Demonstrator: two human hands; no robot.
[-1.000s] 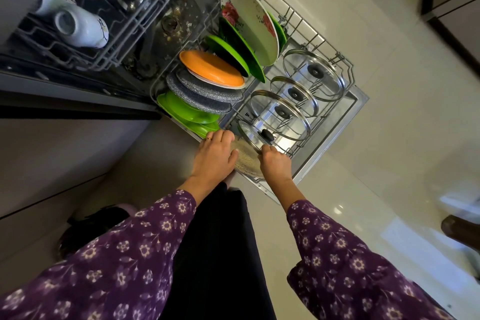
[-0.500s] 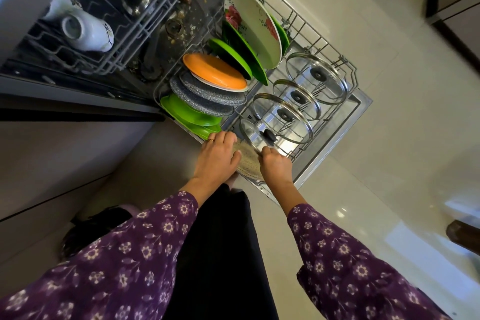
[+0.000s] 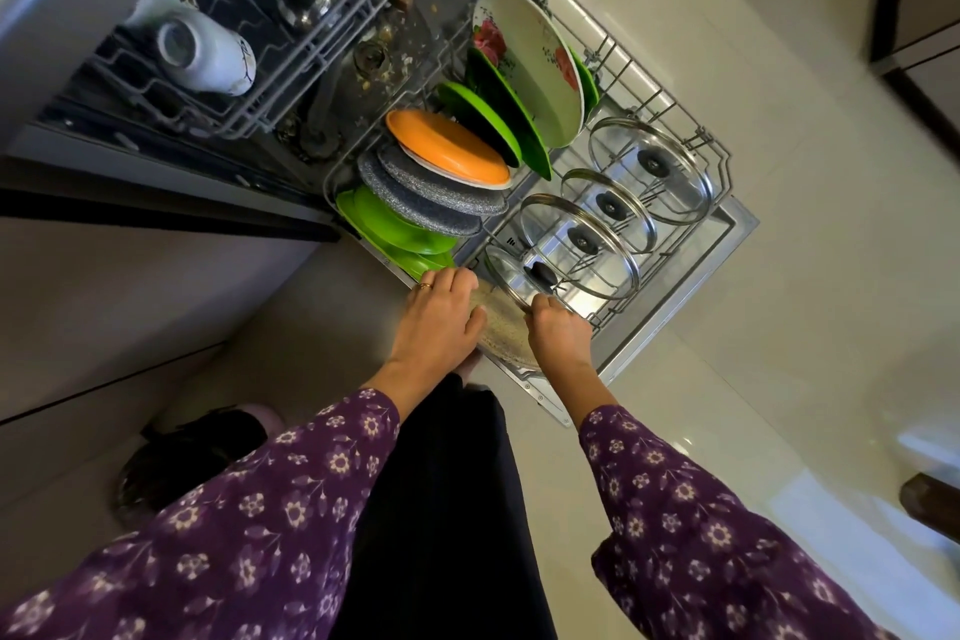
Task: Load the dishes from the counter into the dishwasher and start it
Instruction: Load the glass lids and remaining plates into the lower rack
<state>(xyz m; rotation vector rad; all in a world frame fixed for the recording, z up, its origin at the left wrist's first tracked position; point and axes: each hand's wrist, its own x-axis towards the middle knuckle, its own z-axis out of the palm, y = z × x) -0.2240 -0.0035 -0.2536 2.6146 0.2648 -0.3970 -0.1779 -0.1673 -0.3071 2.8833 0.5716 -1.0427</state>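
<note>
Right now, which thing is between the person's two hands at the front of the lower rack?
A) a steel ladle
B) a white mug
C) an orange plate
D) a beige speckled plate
D: the beige speckled plate shows between the left hand and the right hand, which grip its edges, just in front of the smallest glass lid.

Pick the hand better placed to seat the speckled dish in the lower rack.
Left, probably: left hand holds the speckled dish, thumb on its face; right hand seems to pinch the nearest glass lid rim.
</note>
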